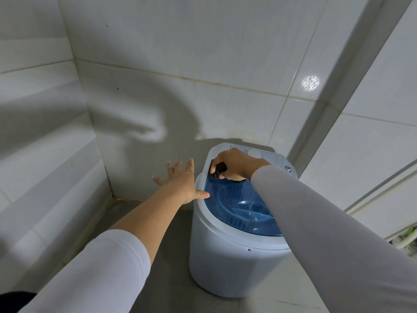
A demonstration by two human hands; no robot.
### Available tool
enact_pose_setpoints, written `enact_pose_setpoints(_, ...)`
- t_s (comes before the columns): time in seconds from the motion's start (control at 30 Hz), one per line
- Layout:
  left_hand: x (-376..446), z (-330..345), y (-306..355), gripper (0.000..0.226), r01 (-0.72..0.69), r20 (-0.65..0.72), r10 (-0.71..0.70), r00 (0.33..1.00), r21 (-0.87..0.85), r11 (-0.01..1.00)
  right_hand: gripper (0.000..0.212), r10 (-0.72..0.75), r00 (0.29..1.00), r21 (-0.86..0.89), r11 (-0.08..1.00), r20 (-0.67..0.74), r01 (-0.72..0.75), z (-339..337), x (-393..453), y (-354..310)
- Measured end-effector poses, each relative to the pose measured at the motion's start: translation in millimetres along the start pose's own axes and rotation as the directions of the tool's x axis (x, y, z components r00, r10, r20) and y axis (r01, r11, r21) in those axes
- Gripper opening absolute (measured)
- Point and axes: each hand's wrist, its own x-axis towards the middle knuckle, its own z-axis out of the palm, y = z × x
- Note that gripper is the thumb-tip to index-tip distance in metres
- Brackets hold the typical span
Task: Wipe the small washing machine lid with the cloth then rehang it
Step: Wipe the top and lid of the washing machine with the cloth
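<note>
Head camera: right hand (234, 164) grips a dark cloth (217, 171) against the far edge of the mini washing machine's (225, 263) blue lid (239, 206); left hand (180, 181), fingers spread, thumb resting on the rim

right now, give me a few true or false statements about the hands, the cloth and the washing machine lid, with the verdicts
1. The right hand grips a dark cloth at the far edge of the blue lid. True.
2. The left hand holds the cloth. False: its fingers are spread and it holds nothing; its thumb rests at the lid's left rim.
3. The lid stands open. False: it lies shut on the small washing machine.
4. The machine stands on the floor in a tiled corner. True.
</note>
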Motion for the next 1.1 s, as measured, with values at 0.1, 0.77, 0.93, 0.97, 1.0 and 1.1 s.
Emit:
enact_pose_setpoints(0.1,-1,-1,1,0.11,0.0,0.0,0.0,1.0,0.001,1.0,0.029,0.003,1.0,-0.004,1.0,0.004,-0.003,-1,-3,3)
enact_pose_setpoints(0.77,0,1,0,0.111,0.018,-0.03,-0.018,0.999,0.014,1.0,0.032,0.107,0.994,-0.01,0.994,0.02,-0.107,-4,-40,40)
enact_pose_setpoints(0.93,0,2,0,0.111,0.023,-0.042,-0.021,0.999,0.03,0.999,0.032,0.121,0.993,-0.034,0.992,0.012,-0.121,-5,-50,51)
enact_pose_setpoints(0.97,0,2,0,0.111,0.023,-0.043,-0.021,0.999,0.03,0.999,0.032,0.131,0.991,-0.047,0.99,0.011,-0.13,-5,-53,53)
enact_pose_setpoints(1.0,0,2,0,0.111,0.023,-0.044,-0.021,0.999,0.029,0.999,0.031,0.141,0.99,-0.062,0.988,0.005,-0.14,-5,-55,55)
enact_pose_setpoints(1.1,0,2,0,0.112,0.024,-0.051,-0.023,0.998,0.029,0.999,0.03,0.167,0.985,-0.119,0.978,-0.035,-0.17,-3,-61,63)
